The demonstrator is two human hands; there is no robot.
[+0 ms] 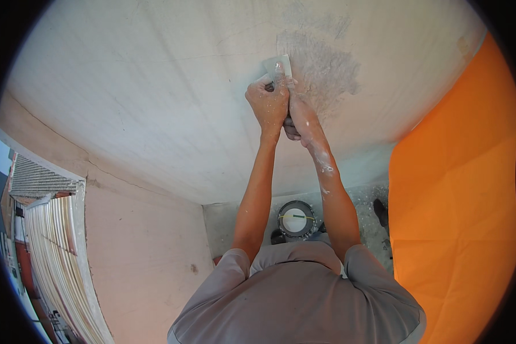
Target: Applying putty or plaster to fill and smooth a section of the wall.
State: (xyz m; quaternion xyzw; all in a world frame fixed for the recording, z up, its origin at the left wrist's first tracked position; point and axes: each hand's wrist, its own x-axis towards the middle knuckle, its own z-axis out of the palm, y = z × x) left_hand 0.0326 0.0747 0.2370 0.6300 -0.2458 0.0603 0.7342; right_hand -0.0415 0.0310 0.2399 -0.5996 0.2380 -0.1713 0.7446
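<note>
Both my hands meet in front of a pale plaster wall (pixel 155 103). My left hand (pixel 268 106) is closed on a flat, pale scraper blade (pixel 285 59), with a finger laid along its face. Right beside it, my right hand (pixel 301 117) is turned partly away, its fingers curled in; what they grip is mostly hidden. White smears mark the right hand and forearm. A rough grey patch (pixel 327 69) on the wall lies just right of the blade.
Below my arms a dark round bucket (pixel 280 223) with white material inside stands on the spattered floor (pixel 223 221). An orange sheet (pixel 453 189) hangs at the right. To the left are a side wall (pixel 143 241) and a window opening onto rooftops (pixel 43 178).
</note>
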